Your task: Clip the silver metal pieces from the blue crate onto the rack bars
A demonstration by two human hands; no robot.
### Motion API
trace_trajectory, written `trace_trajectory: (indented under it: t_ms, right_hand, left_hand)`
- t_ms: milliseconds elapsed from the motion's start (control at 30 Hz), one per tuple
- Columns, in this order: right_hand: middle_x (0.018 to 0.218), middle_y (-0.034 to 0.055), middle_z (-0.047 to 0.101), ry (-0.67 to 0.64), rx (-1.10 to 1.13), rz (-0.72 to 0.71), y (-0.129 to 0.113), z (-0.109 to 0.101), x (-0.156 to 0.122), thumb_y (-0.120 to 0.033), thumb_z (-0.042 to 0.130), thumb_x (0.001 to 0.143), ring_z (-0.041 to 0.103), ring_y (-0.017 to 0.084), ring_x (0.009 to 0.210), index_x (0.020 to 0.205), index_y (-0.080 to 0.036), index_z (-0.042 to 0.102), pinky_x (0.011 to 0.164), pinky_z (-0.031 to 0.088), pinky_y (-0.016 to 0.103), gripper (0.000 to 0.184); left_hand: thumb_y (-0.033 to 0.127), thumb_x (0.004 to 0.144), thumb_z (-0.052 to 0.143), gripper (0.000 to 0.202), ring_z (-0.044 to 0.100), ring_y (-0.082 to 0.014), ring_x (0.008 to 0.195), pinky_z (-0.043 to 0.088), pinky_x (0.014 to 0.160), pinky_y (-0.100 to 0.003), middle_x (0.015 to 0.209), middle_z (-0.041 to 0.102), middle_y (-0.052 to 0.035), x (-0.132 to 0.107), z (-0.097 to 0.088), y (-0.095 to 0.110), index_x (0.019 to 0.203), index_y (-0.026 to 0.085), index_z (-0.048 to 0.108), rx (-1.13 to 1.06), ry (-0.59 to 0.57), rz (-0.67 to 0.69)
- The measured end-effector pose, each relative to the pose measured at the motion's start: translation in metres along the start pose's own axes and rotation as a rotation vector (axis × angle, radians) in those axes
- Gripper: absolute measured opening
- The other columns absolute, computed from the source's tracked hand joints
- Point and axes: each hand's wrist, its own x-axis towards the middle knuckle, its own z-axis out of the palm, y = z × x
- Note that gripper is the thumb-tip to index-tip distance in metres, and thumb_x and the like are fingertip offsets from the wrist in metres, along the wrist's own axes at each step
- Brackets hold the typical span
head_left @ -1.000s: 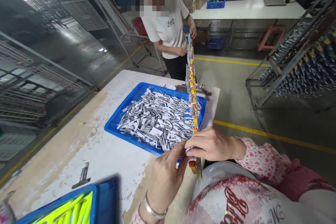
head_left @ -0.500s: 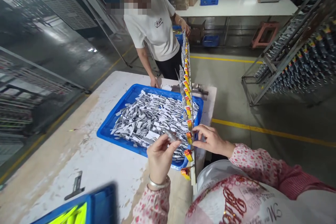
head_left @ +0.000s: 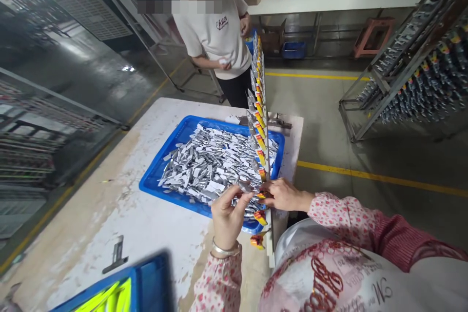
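My left hand (head_left: pixel 228 217) pinches a slim silver piece (head_left: pixel 245 186), pointed like a fish-shaped lure, between thumb and fingers. It meets the bar (head_left: pixel 269 234), where my right hand (head_left: pixel 287 196) has its fingers closed on a small yellow-and-red clip (head_left: pixel 261 195). The fingers partly cover that clip. More such clips line the bar away from me, and those farther along carry silver pieces. Two clips on the near end, including the lowest one (head_left: pixel 257 240), hold nothing. Beneath my hands, a blue tray (head_left: pixel 164 194) is heaped with silver pieces and white tags.
A co-worker in a white shirt (head_left: pixel 219 24) stands across the worn table (head_left: pixel 157 234). At front left are a blue bin (head_left: pixel 151 278) with neon-yellow items and a metal tool (head_left: pixel 116 256). A loaded rack (head_left: pixel 360 107) stands at right.
My right fingers have closed on a clip, and my left hand has brought the silver piece rightward to it. The co-worker has let go of the bar and lifted a hand off the table.
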Motion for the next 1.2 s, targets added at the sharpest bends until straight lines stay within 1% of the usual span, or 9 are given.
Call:
trace_trajectory:
  t_ms: [267,467,567,633,700,800,867,1033,1200]
  right_hand:
    - [0.087,0.0078,0.071,-0.005,0.003,-0.004,0.001,-0.008,-0.007,-0.036,0.063,0.086,0.067,0.019,0.076,0.094,-0.014,0.064,0.066,0.047,0.025,0.024]
    - [0.089,0.0068,0.07,0.002,0.017,-0.032,0.0,-0.015,-0.013,-0.043,0.063,0.085,0.067,0.019,0.079,0.096,-0.015,0.063,0.066,0.048,0.025,0.03]
    - [0.085,0.0059,0.07,0.038,0.037,-0.002,0.005,-0.017,-0.018,-0.046,0.066,0.082,0.067,0.018,0.075,0.093,-0.016,0.065,0.067,0.048,0.025,0.033]
    - [0.082,0.0052,0.07,0.072,0.067,0.017,0.01,-0.017,-0.023,-0.048,0.066,0.081,0.066,0.017,0.071,0.091,-0.015,0.065,0.069,0.048,0.024,0.034]
    - [0.079,0.0048,0.069,0.091,0.103,0.019,0.014,-0.018,-0.028,-0.05,0.064,0.082,0.065,0.015,0.067,0.088,-0.015,0.065,0.068,0.048,0.024,0.036]
    - [0.079,0.0045,0.067,0.093,0.161,0.015,0.018,-0.019,-0.035,-0.054,0.058,0.085,0.063,0.014,0.064,0.089,-0.015,0.064,0.064,0.048,0.024,0.039]
    - [0.08,0.0045,0.067,0.086,0.203,0.019,0.019,-0.021,-0.038,-0.054,0.057,0.086,0.063,0.013,0.063,0.094,-0.015,0.064,0.062,0.047,0.023,0.04]
    - [0.083,0.0055,0.066,0.071,0.245,0.034,0.019,-0.022,-0.042,-0.055,0.054,0.088,0.062,0.013,0.064,0.102,-0.015,0.063,0.06,0.048,0.022,0.043]
    - [0.08,0.0044,0.067,0.072,0.263,0.061,0.02,-0.026,-0.047,-0.047,0.059,0.087,0.062,0.013,0.065,0.104,-0.015,0.063,0.062,0.049,0.023,0.037]
  left_hand:
    - [0.02,0.079,0.069,0.013,0.066,-0.013,0.072,0.051,0.067,-0.021,0.082,0.072,-0.0041,0.002,0.004,0.013,0.092,0.017,0.07,0.106,-0.12,0.252]
    - [0.02,0.082,0.065,0.018,0.068,-0.0154,0.08,0.053,0.074,-0.023,0.09,0.073,-0.0057,0.001,-0.001,0.02,0.1,0.018,0.069,0.081,-0.252,0.225]
    - [0.026,0.089,0.054,0.024,0.069,-0.0168,0.085,0.054,0.078,-0.026,0.093,0.073,-0.0061,0.01,-0.001,-0.01,0.11,0.018,0.065,0.018,-0.217,0.075]
    - [0.028,0.092,0.048,0.031,0.068,-0.0189,0.092,0.054,0.084,-0.03,0.1,0.072,-0.0086,0.017,0.003,-0.047,0.118,0.016,0.06,0.157,-0.165,-0.053]
    - [0.025,0.091,0.05,0.029,0.067,-0.0199,0.095,0.053,0.087,-0.033,0.107,0.07,-0.0104,0.019,0.012,-0.087,0.115,0.015,0.062,0.494,-0.299,-0.149]
    - [0.011,0.083,0.056,0.029,0.067,-0.0201,0.093,0.052,0.087,-0.032,0.109,0.069,-0.0105,0.012,0.036,-0.135,0.11,0.016,0.066,0.617,-0.469,-0.187]
    - [0.006,0.081,0.055,0.035,0.065,-0.0199,0.098,0.05,0.089,-0.031,0.113,0.067,-0.01,0.003,0.054,-0.154,0.111,0.018,0.066,0.635,-0.533,-0.177]
    - [0.009,0.082,0.054,0.02,0.063,-0.0232,0.101,0.047,0.09,-0.035,0.103,0.068,-0.0133,-0.006,0.081,-0.172,0.091,0.015,0.07,0.683,-0.575,-0.181]
    - [0.02,0.086,0.052,0.016,0.066,-0.0205,0.082,0.048,0.08,-0.031,0.084,0.069,-0.0101,-0.001,0.062,-0.157,0.09,0.014,0.066,0.628,-0.445,-0.199]
